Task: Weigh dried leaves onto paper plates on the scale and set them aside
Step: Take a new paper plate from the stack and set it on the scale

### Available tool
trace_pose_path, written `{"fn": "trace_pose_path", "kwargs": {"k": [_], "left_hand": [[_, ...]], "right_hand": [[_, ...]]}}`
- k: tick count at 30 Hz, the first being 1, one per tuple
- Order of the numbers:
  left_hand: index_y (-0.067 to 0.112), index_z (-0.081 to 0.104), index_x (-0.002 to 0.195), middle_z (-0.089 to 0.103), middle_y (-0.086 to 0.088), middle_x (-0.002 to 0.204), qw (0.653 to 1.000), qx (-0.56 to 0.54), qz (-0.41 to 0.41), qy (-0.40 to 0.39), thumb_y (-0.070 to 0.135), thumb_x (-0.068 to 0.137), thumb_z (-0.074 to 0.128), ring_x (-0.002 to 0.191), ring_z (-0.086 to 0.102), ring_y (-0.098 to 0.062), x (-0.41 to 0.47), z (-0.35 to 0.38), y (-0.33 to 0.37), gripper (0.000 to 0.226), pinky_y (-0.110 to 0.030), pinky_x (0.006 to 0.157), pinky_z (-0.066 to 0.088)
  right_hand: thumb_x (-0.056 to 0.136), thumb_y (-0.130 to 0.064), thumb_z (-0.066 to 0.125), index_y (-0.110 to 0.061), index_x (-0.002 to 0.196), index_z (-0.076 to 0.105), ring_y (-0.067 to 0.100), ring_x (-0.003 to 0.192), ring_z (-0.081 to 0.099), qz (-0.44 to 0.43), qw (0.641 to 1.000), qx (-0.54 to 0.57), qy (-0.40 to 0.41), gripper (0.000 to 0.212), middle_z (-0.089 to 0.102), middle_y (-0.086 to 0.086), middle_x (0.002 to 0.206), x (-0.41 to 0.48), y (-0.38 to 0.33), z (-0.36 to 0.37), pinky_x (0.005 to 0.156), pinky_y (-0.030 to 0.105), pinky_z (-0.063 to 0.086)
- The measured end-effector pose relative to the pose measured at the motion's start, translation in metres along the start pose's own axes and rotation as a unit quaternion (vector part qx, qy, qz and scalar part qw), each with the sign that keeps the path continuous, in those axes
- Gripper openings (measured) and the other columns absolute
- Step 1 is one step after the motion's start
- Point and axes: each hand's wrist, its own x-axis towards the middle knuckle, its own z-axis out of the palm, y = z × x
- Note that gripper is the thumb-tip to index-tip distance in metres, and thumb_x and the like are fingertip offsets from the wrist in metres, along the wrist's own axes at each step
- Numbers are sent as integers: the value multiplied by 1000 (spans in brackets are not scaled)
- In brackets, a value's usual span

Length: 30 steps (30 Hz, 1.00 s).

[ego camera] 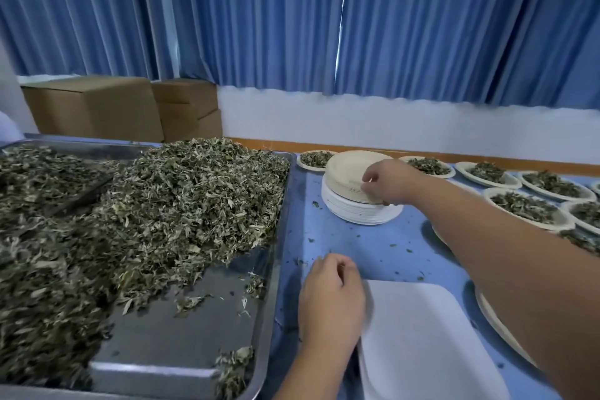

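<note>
Scale (422, 344) is flanked by left hand (331, 302), grip curled, contents untellable; top paper plate (349, 169) of stack (360, 216) is pinched in right hand (391, 183) grip.

even, soft daylight | wide-angle edge bending | near corners blurred

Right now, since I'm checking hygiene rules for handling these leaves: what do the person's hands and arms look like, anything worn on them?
Both are bare. The left hand and right hand have no gloves, and I see no ring, watch or bracelet. The right forearm shows no sleeve along its visible length; the left forearm is likewise uncovered to the frame's edge.
</note>
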Motion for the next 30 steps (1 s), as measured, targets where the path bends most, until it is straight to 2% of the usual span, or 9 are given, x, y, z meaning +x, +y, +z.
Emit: {"fn": "trace_pose_path", "kwargs": {"k": [2,8,16,17,20,22,27,29,30], "left_hand": [[32,59,91,51,19,92,1000,3,-2,2,35,96,46,95,52,-7,0,0,0,15,-30,85,42],[33,59,95,53,19,95,1000,8,4,-3,37,97,44,96,51,-6,0,-1,1,16,-28,87,41],[33,59,93,56,16,97,1000,9,2,-5,38,97,42,95,52,-7,1,-1,0,17,-32,88,44],[33,58,93,56,16,98,1000,10,1,-6,38,97,42,95,52,-7,1,-1,0,18,-33,88,44],[33,58,92,56,16,98,1000,11,-1,-10,38,97,41,94,52,-8,2,0,0,18,-32,86,44],[33,58,91,56,16,97,1000,7,0,-8,37,97,42,93,52,-7,2,0,-1,18,-31,84,44],[33,57,86,54,15,92,1000,5,-3,-11,35,96,42,91,53,-7,2,-1,-1,18,-31,83,45],[33,57,88,53,15,93,1000,6,-4,-13,35,96,42,93,53,-8,2,-1,0,18,-32,85,45],[33,57,88,53,16,93,1000,5,-5,-13,35,96,42,94,54,-9,1,-1,0,17,-32,86,45]], "right_hand": [[94,-20,50,-9,99,69,23,58,61,13,1000,-6,-18,23,73,11,80,1,-4,1,61,28,52],[88,-9,45,-6,84,70,21,52,59,20,999,-7,-29,25,65,8,65,6,-8,-3,53,22,47],[92,-13,54,-7,91,74,13,51,55,5,1000,14,-5,21,72,13,78,8,-3,-5,37,5,32],[92,-14,54,-7,92,74,13,52,55,3,1000,16,-1,21,72,13,78,7,-3,-5,37,5,32],[95,-18,54,-9,96,73,19,61,61,-2,999,29,15,21,72,14,82,6,-2,-7,50,21,48],[98,-17,51,-7,98,70,21,60,62,-2,998,55,24,22,71,18,79,4,-1,-6,52,26,50],[99,-10,48,-7,100,63,12,37,57,43,974,214,65,15,63,16,64,-2,3,-1,39,19,45],[98,-9,50,-7,100,62,13,40,61,58,954,277,97,12,64,14,67,-3,7,1,43,19,48],[98,-8,52,-5,99,64,15,47,65,61,945,300,117,12,65,12,70,-3,10,2,51,22,53]]}}
